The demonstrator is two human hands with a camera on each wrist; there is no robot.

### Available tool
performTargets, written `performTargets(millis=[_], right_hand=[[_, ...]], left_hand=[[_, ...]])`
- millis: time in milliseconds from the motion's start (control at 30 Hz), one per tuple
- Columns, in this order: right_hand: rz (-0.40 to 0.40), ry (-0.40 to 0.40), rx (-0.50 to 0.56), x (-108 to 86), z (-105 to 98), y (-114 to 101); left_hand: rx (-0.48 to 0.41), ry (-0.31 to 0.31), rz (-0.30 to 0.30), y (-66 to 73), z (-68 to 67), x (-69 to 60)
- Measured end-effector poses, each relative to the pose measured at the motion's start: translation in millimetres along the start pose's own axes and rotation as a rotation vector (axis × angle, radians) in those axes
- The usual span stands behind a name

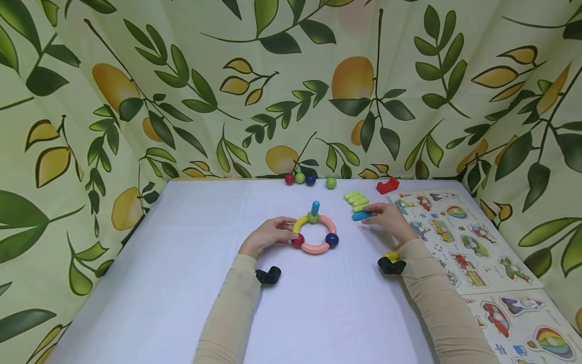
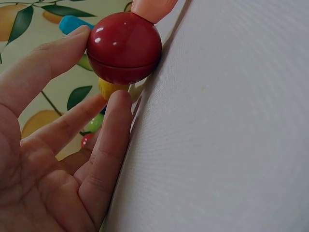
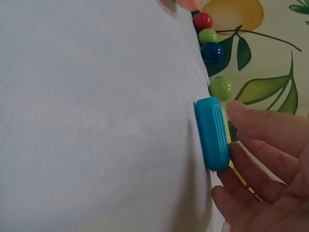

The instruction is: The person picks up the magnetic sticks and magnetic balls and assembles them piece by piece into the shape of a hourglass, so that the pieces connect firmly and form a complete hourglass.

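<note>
A ring [image 1: 316,249] of yellow and pink curved pieces with red, green and dark blue balls lies on the table, a blue stick [image 1: 316,208] standing from its green ball. My left hand [image 1: 269,235] holds it at the left; in the left wrist view the thumb and a fingertip of that hand [image 2: 63,140] pinch the red ball [image 2: 124,48]. At the right, my right hand [image 1: 390,220] is at a loose blue stick [image 1: 361,216]. The right wrist view shows the hand's [image 3: 265,164] relaxed fingers beside this stick [image 3: 212,134]; whether the thumb touches it is unclear.
Light green sticks [image 1: 356,198] lie beyond the loose blue one. Several balls [image 1: 310,180] line the back edge, near a red piece [image 1: 388,186]. Yellow pieces [image 1: 392,256] lie by the right wrist. Picture boards [image 1: 473,237] cover the right side.
</note>
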State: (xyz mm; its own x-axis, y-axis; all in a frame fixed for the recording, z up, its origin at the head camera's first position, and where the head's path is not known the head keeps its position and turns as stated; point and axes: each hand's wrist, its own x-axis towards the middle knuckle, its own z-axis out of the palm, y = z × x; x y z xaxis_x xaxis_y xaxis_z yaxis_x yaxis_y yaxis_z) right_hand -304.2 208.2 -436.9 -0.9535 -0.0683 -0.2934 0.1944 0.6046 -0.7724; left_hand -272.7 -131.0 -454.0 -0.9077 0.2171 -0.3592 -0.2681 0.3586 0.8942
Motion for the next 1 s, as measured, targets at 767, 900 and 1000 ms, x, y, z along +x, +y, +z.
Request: performTargets(millis=[767,900,1000], right_hand=[[-0.055,0.010,-0.212,-7.6,25.4,-8.4],[-0.036,0.020,-0.133,-14.1,35.0,-11.8],[-0.031,0.025,-0.056,-21.5,41.0,-14.9]], left_hand=[[0.003,-0.007,0.007,-1.3,-2.0,0.3],[0.013,-0.003,0.001,-2.1,-2.0,1.6],[0.008,-0.005,0.000,-2.3,-1.0,1.3]])
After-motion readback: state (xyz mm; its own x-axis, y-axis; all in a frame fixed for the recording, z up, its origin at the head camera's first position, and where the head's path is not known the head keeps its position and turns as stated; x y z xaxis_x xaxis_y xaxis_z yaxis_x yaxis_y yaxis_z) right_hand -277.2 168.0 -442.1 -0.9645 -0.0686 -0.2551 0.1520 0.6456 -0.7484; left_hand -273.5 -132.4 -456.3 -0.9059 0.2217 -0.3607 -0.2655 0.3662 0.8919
